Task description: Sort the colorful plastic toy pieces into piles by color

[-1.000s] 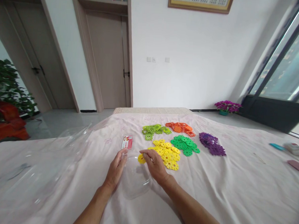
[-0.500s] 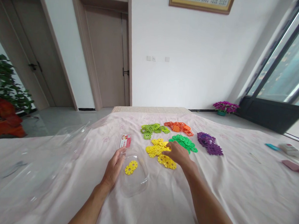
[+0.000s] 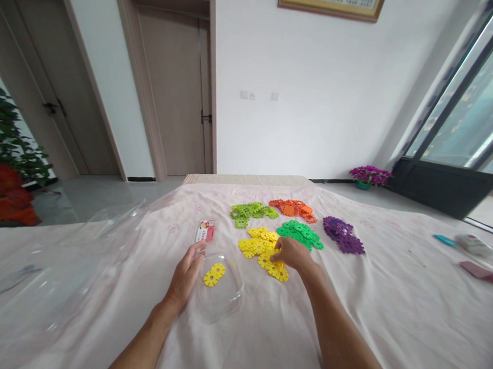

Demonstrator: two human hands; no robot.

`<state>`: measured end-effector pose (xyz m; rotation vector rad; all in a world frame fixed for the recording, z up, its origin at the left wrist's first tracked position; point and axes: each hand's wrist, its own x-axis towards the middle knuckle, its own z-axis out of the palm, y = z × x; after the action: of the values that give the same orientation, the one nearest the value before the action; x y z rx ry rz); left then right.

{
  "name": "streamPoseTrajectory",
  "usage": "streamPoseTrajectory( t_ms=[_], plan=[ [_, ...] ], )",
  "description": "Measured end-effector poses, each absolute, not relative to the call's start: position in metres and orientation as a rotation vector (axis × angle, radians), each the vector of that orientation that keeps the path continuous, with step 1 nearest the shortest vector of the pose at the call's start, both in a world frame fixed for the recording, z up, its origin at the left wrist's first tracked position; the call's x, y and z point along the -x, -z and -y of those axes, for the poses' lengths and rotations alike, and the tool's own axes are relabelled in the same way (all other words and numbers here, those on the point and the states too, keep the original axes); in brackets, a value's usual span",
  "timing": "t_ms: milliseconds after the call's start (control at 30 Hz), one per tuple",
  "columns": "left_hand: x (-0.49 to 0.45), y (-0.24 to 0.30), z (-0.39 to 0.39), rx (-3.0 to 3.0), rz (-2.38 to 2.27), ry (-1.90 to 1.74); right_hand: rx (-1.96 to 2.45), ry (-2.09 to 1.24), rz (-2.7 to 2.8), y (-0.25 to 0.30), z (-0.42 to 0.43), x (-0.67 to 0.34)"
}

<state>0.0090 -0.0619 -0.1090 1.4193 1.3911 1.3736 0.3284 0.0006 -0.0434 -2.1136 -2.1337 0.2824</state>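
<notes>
With fingers wrapped round its upper left edge, my left hand point(image 3: 189, 269) holds a clear plastic container point(image 3: 223, 307) that lies on the cloth. Two yellow notched discs point(image 3: 214, 275) sit in it, overlapping. A red and white label point(image 3: 205, 231) shows at its far end. My right hand point(image 3: 295, 254) is at the right side of a pile of yellow notched discs point(image 3: 254, 245), its thumb and fingers closed on discs there; the fingertips are partly hidden. Just behind that hand lies a green disc pile point(image 3: 300, 232).
Farther back are piles of lime-green discs point(image 3: 251, 211) and orange discs point(image 3: 293, 209), with purple discs point(image 3: 343, 235) to the right. Crumpled clear plastic point(image 3: 60, 274) covers the left of the pink cloth point(image 3: 271, 334). A blue item point(image 3: 444, 240) and a pinkish strip point(image 3: 482, 273) lie far right.
My right hand has closed its fingers at the yellow pile and shifted slightly nearer. A few yellow discs there have shifted. My left hand still holds the container.
</notes>
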Motion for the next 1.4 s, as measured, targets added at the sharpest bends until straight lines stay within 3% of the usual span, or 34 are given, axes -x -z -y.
streamPoseTrajectory(
  t_ms=[367, 567, 733, 833, 1033, 1400],
  plan=[
    [-0.010, 0.106, 0.064, -1.395, -1.383, -1.397, 1.848, -0.463, 1.926, 0.042, -0.007, -0.338],
    [-0.010, 0.102, 0.065, -1.395, -1.400, -1.391, 1.308, -0.927, 1.615, 0.030, 0.011, -0.284],
    [-0.012, 0.098, 0.066, -1.383, -1.394, -1.380, 1.136, -1.200, 1.583, 0.033, 0.034, -0.230],
    [-0.012, 0.098, 0.066, -1.390, -1.404, -1.388, 1.191, -1.028, 1.718, 0.040, 0.032, -0.225],
    [-0.008, 0.104, 0.063, -1.402, -1.388, -1.389, 1.454, -0.188, 2.110, 0.059, 0.018, -0.250],
    [-0.008, 0.107, 0.061, -1.411, -1.356, -1.418, 1.530, -0.025, 2.343, 0.083, 0.009, -0.246]
  ],
)
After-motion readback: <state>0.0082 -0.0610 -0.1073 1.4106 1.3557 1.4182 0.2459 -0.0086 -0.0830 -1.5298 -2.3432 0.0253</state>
